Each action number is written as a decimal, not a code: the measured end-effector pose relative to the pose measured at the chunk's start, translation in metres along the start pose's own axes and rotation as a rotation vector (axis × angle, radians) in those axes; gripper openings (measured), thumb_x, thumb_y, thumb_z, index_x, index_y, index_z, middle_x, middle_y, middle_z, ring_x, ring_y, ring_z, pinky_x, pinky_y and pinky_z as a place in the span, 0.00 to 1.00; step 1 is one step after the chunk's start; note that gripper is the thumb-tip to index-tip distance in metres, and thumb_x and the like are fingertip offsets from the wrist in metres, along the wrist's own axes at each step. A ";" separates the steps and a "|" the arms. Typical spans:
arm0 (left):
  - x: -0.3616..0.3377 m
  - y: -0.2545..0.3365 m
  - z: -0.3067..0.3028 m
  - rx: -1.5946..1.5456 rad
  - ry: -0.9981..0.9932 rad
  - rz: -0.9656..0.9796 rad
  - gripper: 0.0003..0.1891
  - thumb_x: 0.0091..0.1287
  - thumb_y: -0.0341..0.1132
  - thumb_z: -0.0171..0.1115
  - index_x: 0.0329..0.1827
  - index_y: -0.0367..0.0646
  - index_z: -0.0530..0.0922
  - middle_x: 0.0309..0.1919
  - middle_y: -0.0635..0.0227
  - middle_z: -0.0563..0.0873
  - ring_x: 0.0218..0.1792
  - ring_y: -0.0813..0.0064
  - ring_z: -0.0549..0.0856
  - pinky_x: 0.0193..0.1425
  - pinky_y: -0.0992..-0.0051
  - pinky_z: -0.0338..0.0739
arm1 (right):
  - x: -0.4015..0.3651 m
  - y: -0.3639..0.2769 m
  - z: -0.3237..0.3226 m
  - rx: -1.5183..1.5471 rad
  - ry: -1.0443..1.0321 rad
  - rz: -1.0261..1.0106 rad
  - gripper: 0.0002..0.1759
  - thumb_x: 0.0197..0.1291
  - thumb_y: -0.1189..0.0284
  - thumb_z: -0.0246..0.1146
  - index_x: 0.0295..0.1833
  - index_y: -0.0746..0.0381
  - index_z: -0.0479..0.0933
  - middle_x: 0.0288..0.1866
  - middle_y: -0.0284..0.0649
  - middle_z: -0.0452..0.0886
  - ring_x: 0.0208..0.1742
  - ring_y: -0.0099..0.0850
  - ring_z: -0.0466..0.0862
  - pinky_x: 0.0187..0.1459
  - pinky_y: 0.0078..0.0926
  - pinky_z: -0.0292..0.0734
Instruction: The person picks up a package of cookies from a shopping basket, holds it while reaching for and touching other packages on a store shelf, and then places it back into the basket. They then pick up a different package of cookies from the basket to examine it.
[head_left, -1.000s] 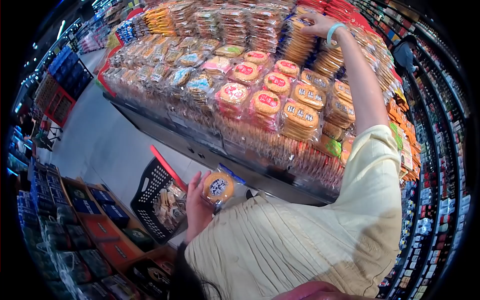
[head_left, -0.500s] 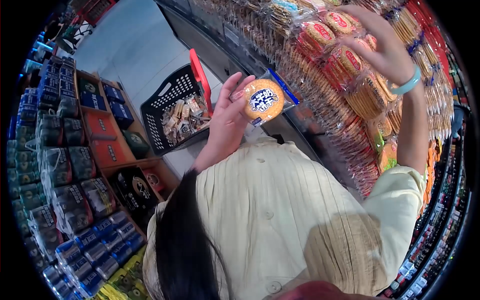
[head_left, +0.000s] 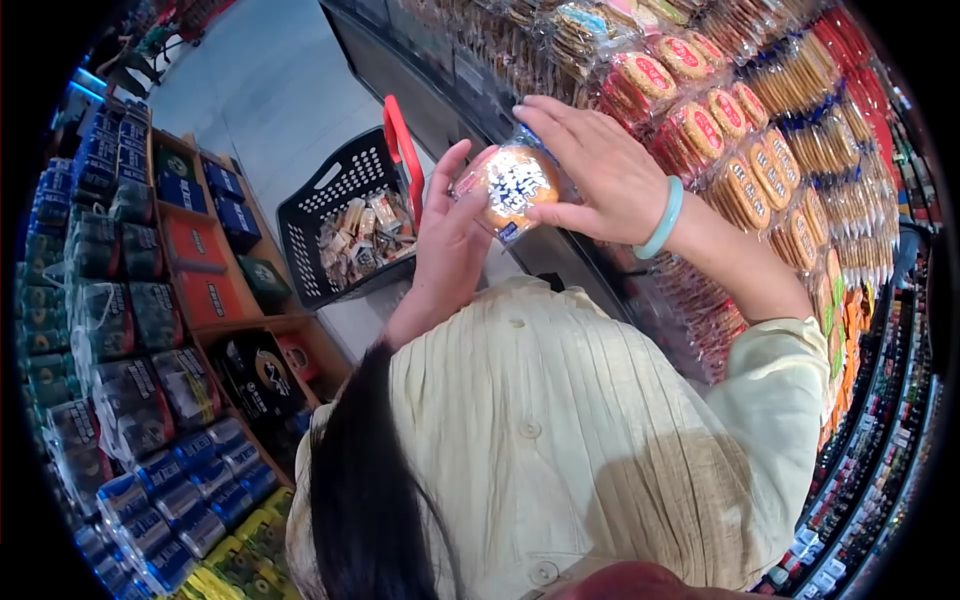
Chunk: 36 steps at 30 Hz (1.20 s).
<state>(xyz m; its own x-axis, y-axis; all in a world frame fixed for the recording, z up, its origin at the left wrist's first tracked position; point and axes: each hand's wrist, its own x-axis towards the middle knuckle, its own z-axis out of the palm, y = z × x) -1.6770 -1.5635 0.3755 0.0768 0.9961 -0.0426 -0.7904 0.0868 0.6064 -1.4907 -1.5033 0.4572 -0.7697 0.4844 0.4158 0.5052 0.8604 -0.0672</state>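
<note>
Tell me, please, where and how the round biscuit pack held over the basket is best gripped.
Probably by its round rim, from opposite sides, not by the loose wrapper ends. The biscuit pack is a disc-shaped stack with its printed face towards the camera, so the edge gives firm purchase. The left hand cups it from the left and the right hand closes over it from the right.

Both arms reach toward twelve o'clock, left hand [head_left: 450, 235] cupped upright, right hand [head_left: 600, 175] at its three o'clock, fingers curled inward.
</note>
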 end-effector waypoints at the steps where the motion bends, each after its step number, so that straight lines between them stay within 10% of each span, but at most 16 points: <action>1: 0.000 0.002 0.001 0.004 -0.011 0.005 0.28 0.70 0.22 0.47 0.73 0.44 0.56 0.66 0.55 0.70 0.66 0.62 0.73 0.70 0.62 0.68 | 0.000 0.000 0.004 -0.009 0.009 -0.001 0.42 0.52 0.53 0.69 0.64 0.70 0.64 0.63 0.53 0.71 0.60 0.49 0.75 0.60 0.42 0.69; 5: 0.005 0.009 -0.011 0.019 0.099 0.141 0.30 0.70 0.21 0.47 0.75 0.45 0.52 0.63 0.56 0.72 0.61 0.64 0.77 0.65 0.62 0.74 | 0.003 -0.004 0.010 0.104 0.025 0.265 0.41 0.55 0.52 0.68 0.64 0.70 0.64 0.51 0.51 0.78 0.44 0.45 0.82 0.46 0.39 0.78; 11: 0.006 0.015 0.000 0.016 0.040 0.292 0.31 0.70 0.23 0.50 0.75 0.49 0.54 0.65 0.58 0.71 0.64 0.66 0.74 0.68 0.61 0.69 | 0.001 -0.005 0.042 1.333 -0.148 0.757 0.32 0.66 0.59 0.63 0.66 0.68 0.63 0.46 0.41 0.80 0.41 0.26 0.83 0.42 0.24 0.80; 16: 0.001 0.015 0.010 0.055 -0.047 0.277 0.31 0.70 0.23 0.49 0.76 0.48 0.53 0.64 0.60 0.72 0.63 0.68 0.74 0.68 0.66 0.69 | 0.012 -0.008 0.029 1.461 -0.153 0.814 0.18 0.69 0.64 0.60 0.52 0.69 0.74 0.42 0.42 0.84 0.37 0.25 0.85 0.39 0.21 0.83; 19: 0.002 0.016 0.009 0.173 -0.051 0.293 0.31 0.71 0.26 0.47 0.76 0.45 0.50 0.62 0.55 0.73 0.60 0.66 0.77 0.64 0.68 0.73 | 0.011 0.004 0.020 1.024 -0.439 0.707 0.28 0.64 0.59 0.64 0.61 0.68 0.70 0.48 0.45 0.83 0.39 0.31 0.86 0.41 0.27 0.82; 23: 0.000 0.015 0.015 0.324 -0.029 0.194 0.31 0.70 0.28 0.48 0.76 0.44 0.50 0.58 0.52 0.76 0.54 0.63 0.82 0.54 0.68 0.81 | -0.002 0.016 -0.010 0.270 0.109 0.188 0.48 0.46 0.54 0.73 0.69 0.63 0.62 0.67 0.54 0.68 0.67 0.48 0.70 0.66 0.43 0.65; 27: -0.001 0.010 0.031 0.388 -0.109 0.045 0.32 0.70 0.28 0.52 0.76 0.43 0.51 0.56 0.55 0.77 0.55 0.67 0.81 0.57 0.70 0.78 | -0.015 0.008 -0.026 0.287 0.043 -0.109 0.47 0.45 0.54 0.73 0.68 0.64 0.63 0.67 0.51 0.67 0.69 0.48 0.67 0.68 0.46 0.60; 36: 0.009 0.000 0.052 0.387 -0.277 -0.127 0.34 0.69 0.23 0.54 0.76 0.43 0.50 0.56 0.58 0.77 0.57 0.73 0.77 0.62 0.73 0.70 | -0.041 -0.007 -0.042 0.216 -0.176 -0.048 0.48 0.38 0.52 0.74 0.65 0.66 0.67 0.57 0.47 0.74 0.59 0.44 0.73 0.61 0.41 0.62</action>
<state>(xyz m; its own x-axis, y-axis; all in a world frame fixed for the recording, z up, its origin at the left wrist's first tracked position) -1.6445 -1.5551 0.4163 0.3587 0.9323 0.0457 -0.4847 0.1441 0.8627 -1.4464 -1.5354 0.4783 -0.8560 0.4464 0.2609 0.3862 0.8875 -0.2514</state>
